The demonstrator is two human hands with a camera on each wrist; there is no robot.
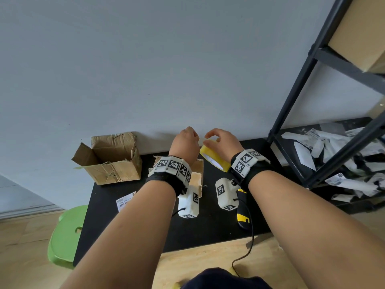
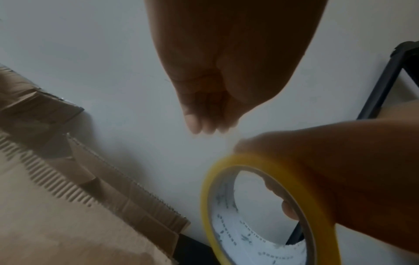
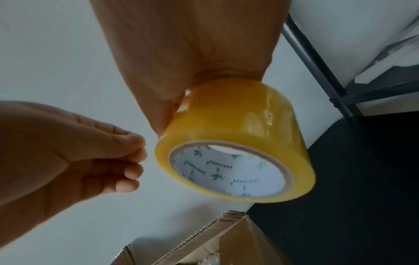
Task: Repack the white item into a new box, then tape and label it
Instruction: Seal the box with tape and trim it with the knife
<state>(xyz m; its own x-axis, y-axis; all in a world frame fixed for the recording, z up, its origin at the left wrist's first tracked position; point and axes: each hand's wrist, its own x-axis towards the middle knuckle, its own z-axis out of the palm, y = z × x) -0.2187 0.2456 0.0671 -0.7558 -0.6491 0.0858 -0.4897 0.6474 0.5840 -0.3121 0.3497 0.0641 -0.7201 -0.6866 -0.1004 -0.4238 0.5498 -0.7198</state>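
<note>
A: Right hand [image 1: 224,146] first. Fingers curled over the yellow tape roll [image 1: 214,158], which it holds up off the black table [image 1: 208,222], at the far edge near the grey wall [image 1: 145,69]. In the right wrist view the roll [image 3: 235,143] hangs under the palm, its printed white core facing the camera; in the left wrist view fingertips show through the core.

B: Left hand [image 1: 185,146]?

A: Just left of the roll, raised to the same height. Thumb pressed against the curled fingers [image 3: 133,154], a pinch close beside the roll's rim. Whether a tape end sits in that pinch I cannot tell; the strip is too clear and the frames too blurred.

B: Surroundings, big to small.

A: Black shelf rack [image 1: 312,101] at the right, its lower shelf heaped with white mailers [image 1: 333,155]. Green stool [image 1: 66,234] near-left, beside the table. Worn open box [image 1: 110,161] at the far-left corner of the table, flaps up. New box [image 1: 196,178] below the left wrist, largely hidden by it; its open flap [image 3: 226,233] lies directly under the roll. White item not discernible. Black-and-yellow handheld device [image 1: 243,217] on the table under the right wrist, cord trailing near. Printed label [image 1: 126,201] flat on the table, near-left of the new box.

B: Room to move?

A: Bare black surface between the two boxes and along the table's near edge. The rack post stands close on the right.
</note>
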